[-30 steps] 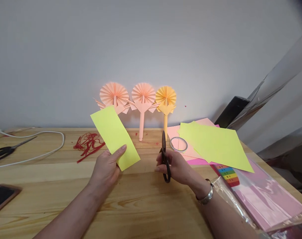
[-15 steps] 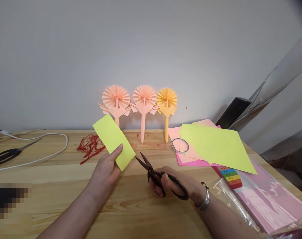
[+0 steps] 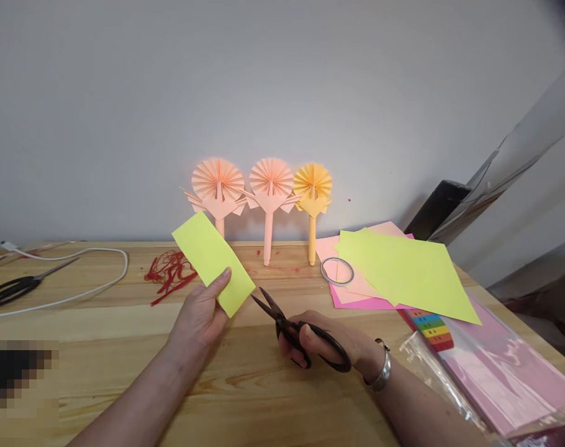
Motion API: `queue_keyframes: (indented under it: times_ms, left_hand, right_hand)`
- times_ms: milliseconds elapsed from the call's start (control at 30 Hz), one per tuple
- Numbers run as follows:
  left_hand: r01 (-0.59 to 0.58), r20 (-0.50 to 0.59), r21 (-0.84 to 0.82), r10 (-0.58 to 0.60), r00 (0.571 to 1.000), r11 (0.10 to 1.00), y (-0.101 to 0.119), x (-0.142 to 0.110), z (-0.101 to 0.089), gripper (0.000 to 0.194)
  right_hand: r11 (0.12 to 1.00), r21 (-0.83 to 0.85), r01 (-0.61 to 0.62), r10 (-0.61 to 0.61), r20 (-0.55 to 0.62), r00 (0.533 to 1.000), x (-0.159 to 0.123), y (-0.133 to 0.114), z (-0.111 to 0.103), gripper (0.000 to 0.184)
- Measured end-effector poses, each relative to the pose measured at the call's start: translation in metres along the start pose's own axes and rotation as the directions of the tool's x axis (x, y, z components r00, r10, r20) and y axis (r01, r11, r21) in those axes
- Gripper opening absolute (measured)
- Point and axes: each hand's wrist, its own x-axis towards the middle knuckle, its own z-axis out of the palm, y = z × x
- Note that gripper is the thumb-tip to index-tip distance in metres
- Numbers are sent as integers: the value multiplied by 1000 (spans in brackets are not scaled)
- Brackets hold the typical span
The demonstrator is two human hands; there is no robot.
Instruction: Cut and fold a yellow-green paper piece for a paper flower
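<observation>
My left hand (image 3: pixel 198 307) pinches a strip of yellow paper (image 3: pixel 208 261) between thumb and fingers, holding it tilted above the table. My right hand (image 3: pixel 322 341) grips black-handled scissors (image 3: pixel 294 329) through their loops. Their dark blades stand slightly apart and point up and left. The blade tips sit right beside the strip's lower right edge, and I cannot tell whether they touch it.
Three paper fans on sticks (image 3: pixel 271 180) stand against the wall behind the wooden table (image 3: pixel 124 379). Right: a tape roll (image 3: pixel 337 271), coloured paper sheets (image 3: pixel 403 270) and a plastic-wrapped pink paper pack (image 3: pixel 506 379). Left: red paper scraps (image 3: pixel 169 276), another pair of scissors (image 3: pixel 17 289), a white cable (image 3: pixel 77 287).
The scissors have swung from upright to pointing left, with the blades now beside the strip. My right hand has moved lower and the strip has tilted slightly.
</observation>
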Motion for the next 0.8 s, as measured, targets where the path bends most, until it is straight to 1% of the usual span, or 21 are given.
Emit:
queue_keyframes:
  times_ms: [133, 333, 600, 800]
  left_hand:
    - [-9, 6, 5, 9, 1000, 1000, 0, -1, 0, 20]
    - [-2, 18, 13, 2, 1000, 1000, -1, -1, 1, 22]
    - [-16, -6, 10, 16, 1000, 1000, 0, -1, 2, 15]
    - [-24, 9, 0, 24, 1000, 1000, -1, 1, -1, 23]
  right_hand:
    - [1000, 12, 24, -24, -1, 1000, 0, 2, 0, 68]
    - [1000, 19, 8, -8, -5, 1000, 0, 2, -1, 69]
    - [1000, 3, 30, -30, -6, 1000, -1, 0, -4, 69]
    - [1000, -13, 19, -19, -7, 1000, -2, 0, -4, 69]
